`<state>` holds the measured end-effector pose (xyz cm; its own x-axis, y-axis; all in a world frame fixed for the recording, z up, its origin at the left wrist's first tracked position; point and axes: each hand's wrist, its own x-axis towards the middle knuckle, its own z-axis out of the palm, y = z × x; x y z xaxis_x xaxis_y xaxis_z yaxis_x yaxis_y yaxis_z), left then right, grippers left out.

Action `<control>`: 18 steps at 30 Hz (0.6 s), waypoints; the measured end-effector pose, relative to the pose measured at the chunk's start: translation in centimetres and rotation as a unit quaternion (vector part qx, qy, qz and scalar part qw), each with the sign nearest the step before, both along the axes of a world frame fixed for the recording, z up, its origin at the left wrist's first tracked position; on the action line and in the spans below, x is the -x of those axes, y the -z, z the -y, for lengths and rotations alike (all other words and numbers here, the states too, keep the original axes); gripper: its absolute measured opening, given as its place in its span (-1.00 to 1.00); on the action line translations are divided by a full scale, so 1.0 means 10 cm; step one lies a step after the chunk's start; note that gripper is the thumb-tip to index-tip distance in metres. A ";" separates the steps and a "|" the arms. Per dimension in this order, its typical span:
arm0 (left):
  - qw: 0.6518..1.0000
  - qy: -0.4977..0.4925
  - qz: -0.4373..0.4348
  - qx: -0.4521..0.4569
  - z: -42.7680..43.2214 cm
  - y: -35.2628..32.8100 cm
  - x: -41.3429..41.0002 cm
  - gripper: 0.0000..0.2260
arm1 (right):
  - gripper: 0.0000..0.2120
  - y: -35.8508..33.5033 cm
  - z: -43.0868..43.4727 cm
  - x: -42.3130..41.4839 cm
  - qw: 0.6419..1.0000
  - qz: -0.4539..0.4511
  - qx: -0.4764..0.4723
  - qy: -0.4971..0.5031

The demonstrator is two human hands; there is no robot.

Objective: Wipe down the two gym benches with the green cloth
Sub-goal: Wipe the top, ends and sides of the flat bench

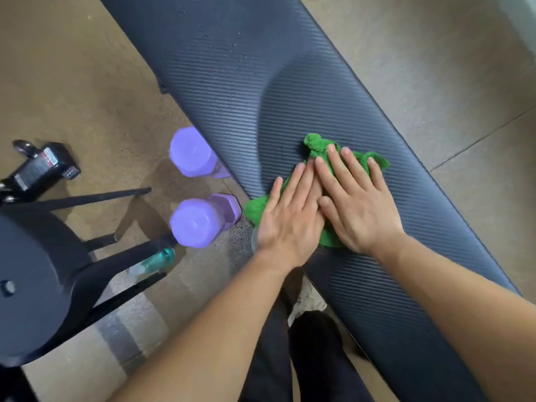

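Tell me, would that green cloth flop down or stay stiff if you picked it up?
Probably floppy: the green cloth lies bunched in soft folds under the left hand and right hand. It looks fluffy, so likely light. It should slide, not roll, on the ribbed bench.

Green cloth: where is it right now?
Head view, centre-right: the green cloth lies on the black bench pad at its left edge, pressed under the left hand and right hand; purple dumbbells stand on the floor just left of it.

No legible text; device label blurred.
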<state>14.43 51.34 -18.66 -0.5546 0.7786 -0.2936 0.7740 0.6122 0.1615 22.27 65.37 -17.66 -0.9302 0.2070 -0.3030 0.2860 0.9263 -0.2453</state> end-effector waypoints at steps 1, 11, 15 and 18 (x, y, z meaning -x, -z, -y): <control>1.000 -0.012 -0.005 -0.010 -0.06 0.02 0.24 -0.43 | -0.43 0.02 -0.06 0.26 1.000 -0.014 -0.004 -0.002; 0.994 -0.096 -0.047 -0.001 -0.30 0.02 0.84 -0.44 | -0.43 0.07 -0.08 1.15 0.997 -0.062 0.008 0.049; 0.998 -0.053 0.004 0.016 0.01 -0.09 0.29 -0.41 | -0.41 -0.01 0.17 0.47 0.999 -0.023 0.025 0.029; 0.997 0.026 0.068 0.022 0.27 -0.22 0.12 -0.31 | -0.36 -0.08 0.25 0.08 0.999 0.007 0.039 0.011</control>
